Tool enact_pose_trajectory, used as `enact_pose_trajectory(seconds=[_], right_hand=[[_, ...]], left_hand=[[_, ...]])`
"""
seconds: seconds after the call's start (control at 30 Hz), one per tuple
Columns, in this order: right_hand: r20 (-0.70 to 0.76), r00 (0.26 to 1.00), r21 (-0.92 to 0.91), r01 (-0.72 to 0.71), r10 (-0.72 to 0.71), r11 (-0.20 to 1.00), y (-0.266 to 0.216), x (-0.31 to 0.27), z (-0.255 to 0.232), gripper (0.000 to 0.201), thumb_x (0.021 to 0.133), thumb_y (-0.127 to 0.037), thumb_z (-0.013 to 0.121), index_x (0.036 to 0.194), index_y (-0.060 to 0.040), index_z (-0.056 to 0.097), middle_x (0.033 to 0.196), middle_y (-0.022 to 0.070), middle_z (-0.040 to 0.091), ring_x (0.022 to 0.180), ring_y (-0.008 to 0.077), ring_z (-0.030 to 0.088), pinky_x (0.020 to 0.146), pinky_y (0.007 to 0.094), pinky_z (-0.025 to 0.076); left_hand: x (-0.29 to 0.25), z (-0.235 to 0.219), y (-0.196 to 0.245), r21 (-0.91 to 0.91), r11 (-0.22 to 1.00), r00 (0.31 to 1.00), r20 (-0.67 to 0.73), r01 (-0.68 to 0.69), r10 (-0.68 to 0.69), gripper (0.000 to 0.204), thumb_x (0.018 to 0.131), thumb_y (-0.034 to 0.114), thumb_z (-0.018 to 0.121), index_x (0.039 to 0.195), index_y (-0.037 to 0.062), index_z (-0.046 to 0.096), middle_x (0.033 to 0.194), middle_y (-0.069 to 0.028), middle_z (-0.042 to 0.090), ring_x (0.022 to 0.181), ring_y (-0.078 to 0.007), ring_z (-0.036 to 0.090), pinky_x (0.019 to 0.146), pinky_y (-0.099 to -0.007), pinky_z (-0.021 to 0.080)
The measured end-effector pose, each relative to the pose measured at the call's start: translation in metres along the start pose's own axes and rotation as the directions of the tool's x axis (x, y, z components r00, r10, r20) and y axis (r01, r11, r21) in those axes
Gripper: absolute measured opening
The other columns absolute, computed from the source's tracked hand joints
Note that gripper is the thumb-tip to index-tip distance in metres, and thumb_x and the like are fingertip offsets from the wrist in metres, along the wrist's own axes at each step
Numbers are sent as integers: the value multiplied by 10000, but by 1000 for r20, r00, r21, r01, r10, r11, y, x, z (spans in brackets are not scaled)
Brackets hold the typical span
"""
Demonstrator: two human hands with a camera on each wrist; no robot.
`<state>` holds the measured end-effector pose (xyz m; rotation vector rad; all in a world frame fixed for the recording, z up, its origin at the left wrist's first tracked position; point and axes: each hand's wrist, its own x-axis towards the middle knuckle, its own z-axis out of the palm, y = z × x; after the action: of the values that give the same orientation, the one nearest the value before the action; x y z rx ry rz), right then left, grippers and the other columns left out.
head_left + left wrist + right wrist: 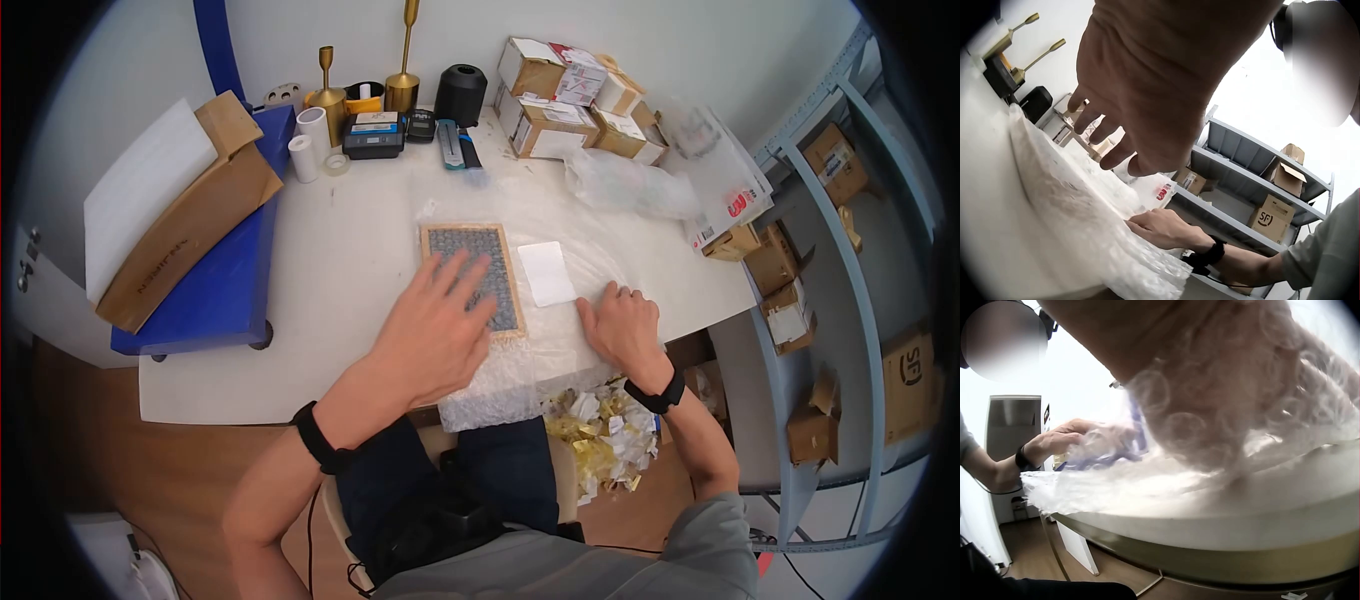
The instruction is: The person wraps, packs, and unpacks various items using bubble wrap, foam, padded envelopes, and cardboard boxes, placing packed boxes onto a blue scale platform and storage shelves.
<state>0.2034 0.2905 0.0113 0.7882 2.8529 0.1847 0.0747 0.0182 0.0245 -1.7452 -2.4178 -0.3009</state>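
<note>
A flat rectangular piece (512,300) with a tan, wood-like border and a dark, bubble-textured middle lies on clear bubble wrap (488,390). My left hand (430,315) is over it with fingers spread, covering its lower left part; in the left wrist view the palm stands above the wrap with nothing gripped. My right hand (625,325) rests at the right side of the wrap, fingers loosely bent, thumb near a white rounded card (545,273). In the right wrist view, clear bubbles overlap the right hand (1210,394), blurring its fingers.
A blue platform (215,310) at left bears a cardboard box (200,225). Gold candle holders (403,90), a black device (375,138) and white rolls (303,158) line the back. Stacked boxes (555,130) stand back right, grey shelving (860,270) beyond. Scraps (600,440) lie below the table edge.
</note>
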Motion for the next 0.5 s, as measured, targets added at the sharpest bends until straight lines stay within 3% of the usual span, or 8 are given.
enact_pose_trajectory(seconds=[0.03,0.07,0.1,0.13,0.2,0.23,0.37,0.5], right_hand=[[2,1000,0,-2,2,1000,2,-1,7,596,996,-388,614,1312,115,565,1224,299,651,1079,432,662,777,552,566],[-282,954,-71,83,-100,994,7,-2,19,620,1005,-403,600,1395,76,534,1332,312,595,1213,446,598,922,560,519],[-531,820,-164,149,-215,975,12,-1,27,653,1015,-417,585,1478,37,503,1441,326,539,1347,460,533,1067,568,473],[-528,819,-169,157,-224,973,17,2,30,653,1015,-417,585,1478,37,503,1441,326,539,1347,460,533,1067,568,473],[-371,824,80,488,-429,869,28,8,37,622,1054,-415,521,1593,-118,432,1650,225,367,1553,429,287,1251,598,225],[-276,876,243,462,-396,853,33,8,45,606,1075,-402,487,1627,-171,387,1715,133,284,1585,407,217,1280,598,135],[-263,890,236,434,-373,870,40,10,46,608,1074,-410,492,1625,-173,391,1705,152,299,1579,414,228,1275,606,147],[-286,882,215,441,-375,871,39,11,47,610,1075,-415,489,1622,-162,393,1703,149,305,1582,409,223,1274,615,139]], left_hand=[[5,16,8,-241,968,990,-138,-70,38,413,981,248,614,1337,47,673,1574,-177,488,1527,-368,350,1276,-574,210],[14,28,13,-246,967,990,-139,-67,33,413,981,248,614,1337,47,673,1574,-177,488,1527,-368,350,1276,-574,210],[24,39,18,-228,955,969,-200,-193,148,426,1007,316,587,1316,38,679,1560,-190,498,1511,-373,372,1276,-579,207],[32,47,18,-198,928,931,-258,-314,260,459,1033,384,559,1295,28,686,1546,-202,508,1494,-378,393,1276,-583,203],[46,57,10,-155,943,947,-180,-295,267,480,1029,421,558,1281,33,687,1517,-205,526,1489,-378,397,1276,-588,200],[53,60,6,-112,951,956,-98,-287,277,502,1025,458,557,1267,38,688,1488,-208,544,1483,-378,402,1275,-593,197],[57,32,-6,-59,956,942,163,-287,293,498,1018,484,567,1195,36,692,1423,-190,572,1481,-386,396,1277,-598,192],[34,-7,-11,-96,976,980,-60,-197,192,468,984,472,626,1119,25,661,1398,-198,560,1450,-406,430,1249,-599,249]])
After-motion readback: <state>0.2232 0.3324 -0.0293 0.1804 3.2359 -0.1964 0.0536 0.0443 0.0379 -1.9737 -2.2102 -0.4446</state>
